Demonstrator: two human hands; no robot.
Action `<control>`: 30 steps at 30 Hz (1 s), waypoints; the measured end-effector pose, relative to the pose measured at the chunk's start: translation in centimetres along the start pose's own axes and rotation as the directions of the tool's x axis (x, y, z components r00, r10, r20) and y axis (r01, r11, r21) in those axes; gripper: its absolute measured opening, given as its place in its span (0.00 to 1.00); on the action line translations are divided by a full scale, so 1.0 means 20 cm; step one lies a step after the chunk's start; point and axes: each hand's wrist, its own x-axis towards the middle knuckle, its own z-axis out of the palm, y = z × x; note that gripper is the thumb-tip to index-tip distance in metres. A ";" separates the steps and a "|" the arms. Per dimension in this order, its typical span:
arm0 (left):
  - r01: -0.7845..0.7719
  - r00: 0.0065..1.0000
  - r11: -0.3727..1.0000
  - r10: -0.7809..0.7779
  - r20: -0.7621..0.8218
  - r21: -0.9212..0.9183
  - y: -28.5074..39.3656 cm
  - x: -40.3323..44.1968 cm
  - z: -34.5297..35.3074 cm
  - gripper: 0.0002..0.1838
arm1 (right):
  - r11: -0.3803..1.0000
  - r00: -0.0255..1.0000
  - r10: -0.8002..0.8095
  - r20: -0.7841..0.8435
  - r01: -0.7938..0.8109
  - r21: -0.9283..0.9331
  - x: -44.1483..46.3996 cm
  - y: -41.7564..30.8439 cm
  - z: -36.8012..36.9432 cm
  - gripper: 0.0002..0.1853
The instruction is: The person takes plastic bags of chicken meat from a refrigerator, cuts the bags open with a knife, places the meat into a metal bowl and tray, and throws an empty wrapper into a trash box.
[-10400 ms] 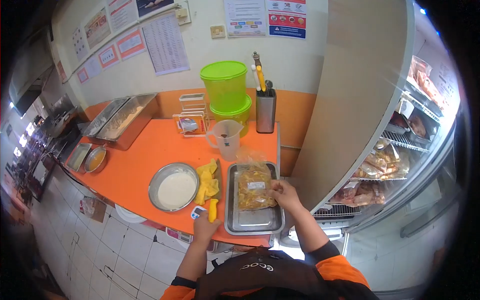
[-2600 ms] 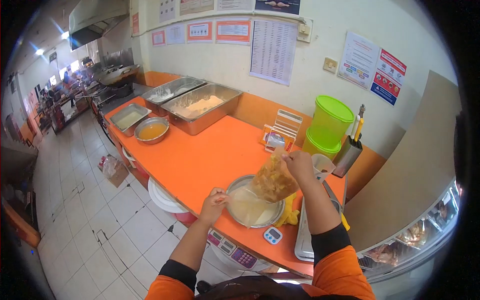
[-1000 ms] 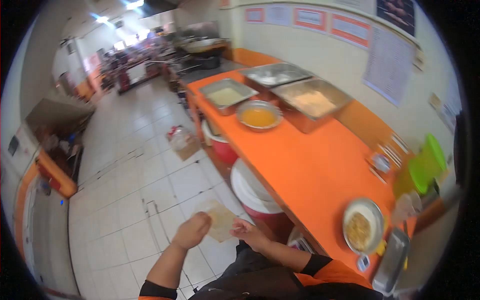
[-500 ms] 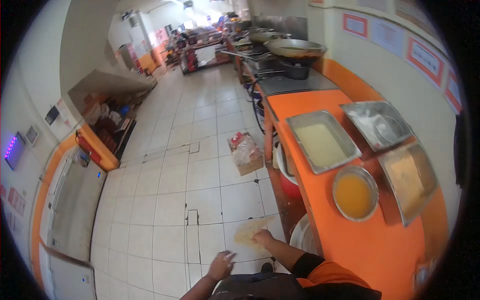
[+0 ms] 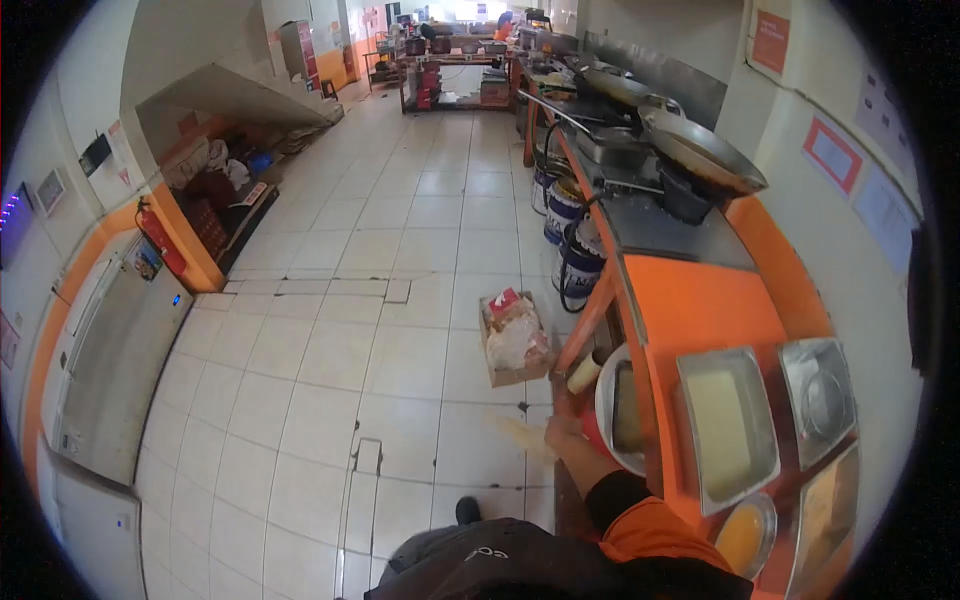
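Note:
My right hand is closed on the emptied plastic bag, which hangs thin and blurred over the floor tiles beside the orange table's leg. My left hand is out of view. Ahead of the bag, a cardboard box on the floor holds crumpled plastic and red packaging. To the right of my hand, a white-rimmed bucket stands under the table.
On the orange table are a tray of pale liquid, a bowl of orange liquid and two more metal trays. A large wok sits on the stove beyond. A fire extinguisher hangs at left.
The view has swung left and moved toward the box and stove. The bag, earlier full and tipped over the bowl, is now emptied in my right hand. My left hand has left the view.

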 end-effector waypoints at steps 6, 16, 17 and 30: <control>-0.340 0.822 0.934 0.240 -0.516 -0.109 0.85 0.36 -0.89 0.25 | 0.974 0.986 -0.128 -0.111 0.103 -0.202 0.54 -0.17 -0.24 0.14; -0.558 0.624 0.826 0.360 -0.694 -0.074 1.41 0.33 -1.34 0.17 | 0.946 0.998 -0.064 -0.024 0.052 -0.321 1.63 -0.52 -0.59 0.14; -0.471 0.691 0.877 0.297 -0.659 -0.098 1.38 0.35 -1.28 0.17 | 0.948 0.997 -0.077 -0.013 0.069 -0.311 1.83 -0.53 -0.54 0.14; -0.121 0.889 0.954 -0.019 -0.458 -0.275 1.78 0.31 -1.39 0.15 | 0.787 0.978 -0.153 0.141 0.206 -0.581 2.92 -0.86 -0.31 0.15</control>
